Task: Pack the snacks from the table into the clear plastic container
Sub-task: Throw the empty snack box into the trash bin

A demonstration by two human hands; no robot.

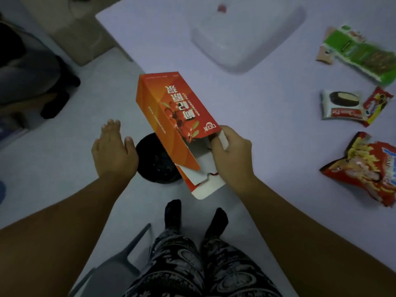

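My right hand (230, 153) grips the open flap end of an orange wolfberry box (173, 112), held tilted above the table's left edge. My left hand (114, 148) hovers open to the left of the box, holding nothing. The clear plastic container (246, 35) rests on the white table (278, 129) at the back. Snacks lie along the right side: a green packet (364, 54), a chocolate pie packet (342, 106), a small red packet (376, 106) and a red chips bag (364, 168).
A black round bin (154, 159) stands on the floor under the box. A grey chair (120, 266) is at my legs. A cardboard box (77, 31) and a seated person's legs (32, 67) are at the far left.
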